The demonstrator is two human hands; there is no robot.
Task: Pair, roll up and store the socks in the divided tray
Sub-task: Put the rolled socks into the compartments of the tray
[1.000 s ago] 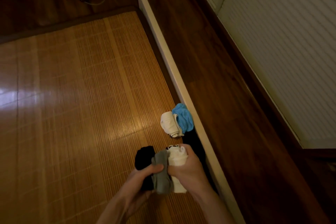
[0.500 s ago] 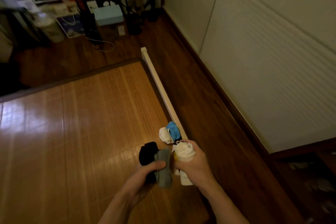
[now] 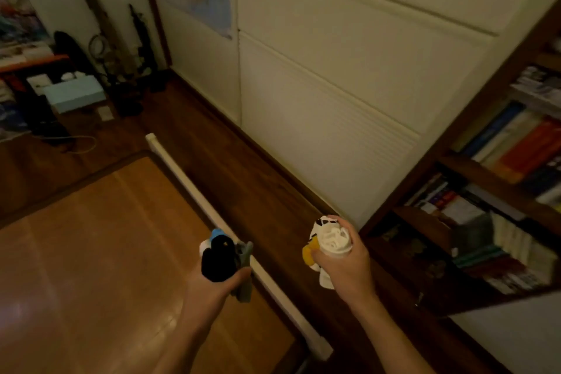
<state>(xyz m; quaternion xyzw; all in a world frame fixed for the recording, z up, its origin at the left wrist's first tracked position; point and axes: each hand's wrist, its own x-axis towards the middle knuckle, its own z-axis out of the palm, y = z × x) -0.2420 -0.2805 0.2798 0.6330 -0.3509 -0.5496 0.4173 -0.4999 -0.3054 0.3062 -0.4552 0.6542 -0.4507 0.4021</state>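
- Dim room with a dark wooden floor point(image 3: 243, 176); a cream panelled wall point(image 3: 334, 85) fills the upper right, and a dark bookshelf point(image 3: 501, 185) packed with books stands at the right edge.
- Golden bamboo mat point(image 3: 91, 252), glossy under the light, covers the lower left. A long white rail point(image 3: 188, 173) runs along its right edge, from mid-view down toward the bottom.
- Clutter sits against the wall in the far left corner, including a pale blue box point(image 3: 74, 97) and a loose cable point(image 3: 82, 143) on the floor. Everything else there is too dark and blurred to name.
- 2 bare forearms reach in from the bottom, with the hands well apart.
- Left hand point(image 3: 212, 285) is raised above the mat's right edge, its fingers curled around 2 things. One is a black sock roll point(image 3: 217, 261); just to its right, a grey sock point(image 3: 244, 270) hangs down past the hand, in front of the rail.
- Small bits of blue sock point(image 3: 217, 234) and white sock point(image 3: 204, 247) peek out behind the black roll. Whether they are in the hand or lying on the mat cannot be told.
- Right hand point(image 3: 340, 267) is above the dark floor, right of the rail, with its fingers wrapped around 1 white sock bundle point(image 3: 334, 240). The bundle is held upright, its bunched end toward the camera.
- Yellow shows on the bundle's left side and black marks on its far edge. A white end sticks out below the hand.
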